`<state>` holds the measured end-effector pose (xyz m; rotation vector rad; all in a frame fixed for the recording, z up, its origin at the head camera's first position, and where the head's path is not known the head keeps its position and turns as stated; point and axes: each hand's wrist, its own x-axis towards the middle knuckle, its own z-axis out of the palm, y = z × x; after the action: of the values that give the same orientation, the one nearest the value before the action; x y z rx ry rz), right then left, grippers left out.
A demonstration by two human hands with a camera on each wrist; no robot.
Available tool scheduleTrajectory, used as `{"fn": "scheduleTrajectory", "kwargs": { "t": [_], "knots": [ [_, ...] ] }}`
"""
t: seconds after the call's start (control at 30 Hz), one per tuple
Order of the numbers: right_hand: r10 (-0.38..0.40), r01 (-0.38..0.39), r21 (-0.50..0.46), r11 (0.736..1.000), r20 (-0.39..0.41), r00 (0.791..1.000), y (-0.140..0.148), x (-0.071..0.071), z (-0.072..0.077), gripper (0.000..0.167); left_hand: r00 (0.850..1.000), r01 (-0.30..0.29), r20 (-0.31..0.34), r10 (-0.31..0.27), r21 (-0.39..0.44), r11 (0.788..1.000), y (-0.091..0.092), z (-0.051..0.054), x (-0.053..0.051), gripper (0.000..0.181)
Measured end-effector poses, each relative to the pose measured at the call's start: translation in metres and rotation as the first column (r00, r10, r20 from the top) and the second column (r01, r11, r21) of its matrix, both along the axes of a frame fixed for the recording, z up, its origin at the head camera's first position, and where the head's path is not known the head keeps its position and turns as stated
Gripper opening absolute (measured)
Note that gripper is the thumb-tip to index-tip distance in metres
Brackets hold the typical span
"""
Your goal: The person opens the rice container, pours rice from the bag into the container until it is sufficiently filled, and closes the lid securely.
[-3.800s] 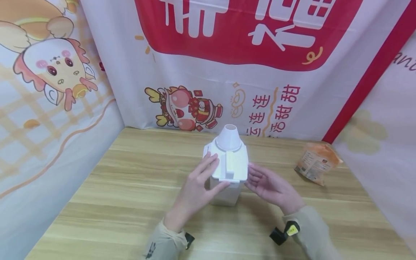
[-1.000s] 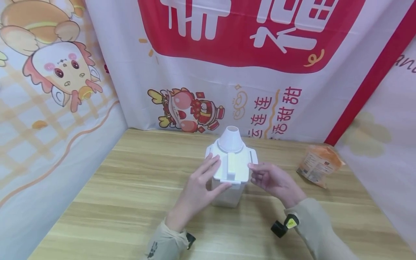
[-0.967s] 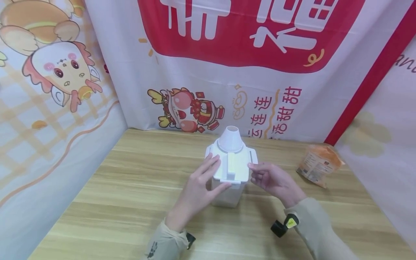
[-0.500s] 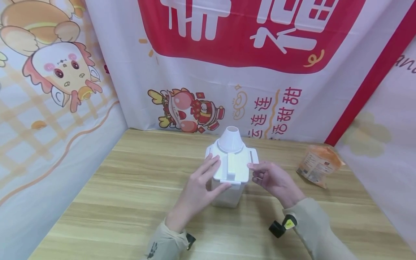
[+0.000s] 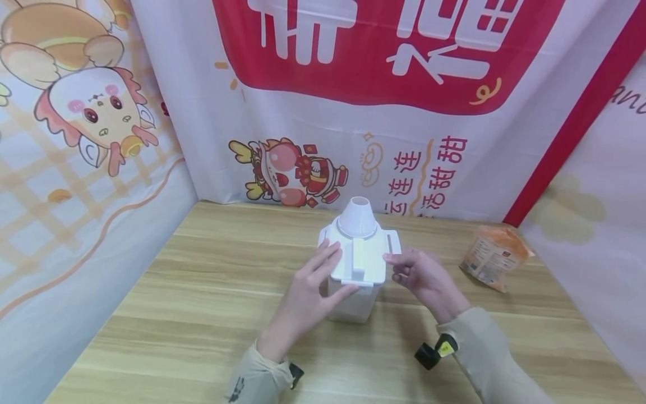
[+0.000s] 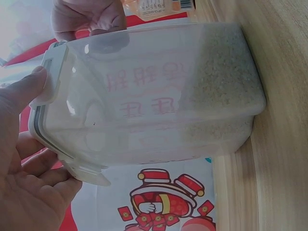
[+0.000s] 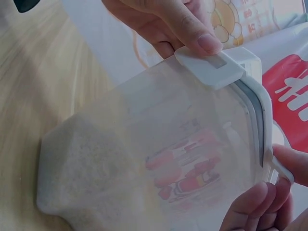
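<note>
- Left grip (image 5: 308, 283): spans the white lid (image 5: 374, 258), thumb on the front latch (image 6: 52, 72), fingers curled at the left latch (image 6: 89, 174); if this hold slackened, the box could swivel.
- Right grip (image 5: 424, 276): thumb and fingers pinch the right latch (image 5: 393, 240), which juts outward; a one-sided tug could slip or tip everything over.
- Tall see-through container (image 5: 350, 308): upright on the wooden table (image 5: 176, 336); grain-like filling (image 6: 224, 72) sits low, and could spill if it toppled with its lid loose.
- White cone (image 5: 357, 221) atop the lid: might drop off if jerked.
- Orange packet (image 5: 497, 255): well apart, rightward; unlikely to be knocked.
</note>
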<state>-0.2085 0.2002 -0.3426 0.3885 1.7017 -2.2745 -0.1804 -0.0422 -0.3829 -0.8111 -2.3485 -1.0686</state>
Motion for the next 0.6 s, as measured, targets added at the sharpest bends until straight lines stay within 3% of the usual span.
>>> {"fn": "scheduleTrajectory", "kwargs": {
  "t": [0.37,0.6],
  "knots": [
    [-0.016,0.016,-0.001,1.0,0.006,1.0,0.0,-0.0006,-0.0009,0.018,1.0,-0.003,0.008,0.003,-0.001,1.0,0.0003,-0.0015,0.0002,0.069],
    [0.09,-0.089,0.032,0.995,-0.007,0.996,0.0058,-0.0033,-0.003,0.02,1.0,-0.007,0.013,0.008,-0.042,0.999,-0.0008,0.0023,0.001,0.071]
  ]
}}
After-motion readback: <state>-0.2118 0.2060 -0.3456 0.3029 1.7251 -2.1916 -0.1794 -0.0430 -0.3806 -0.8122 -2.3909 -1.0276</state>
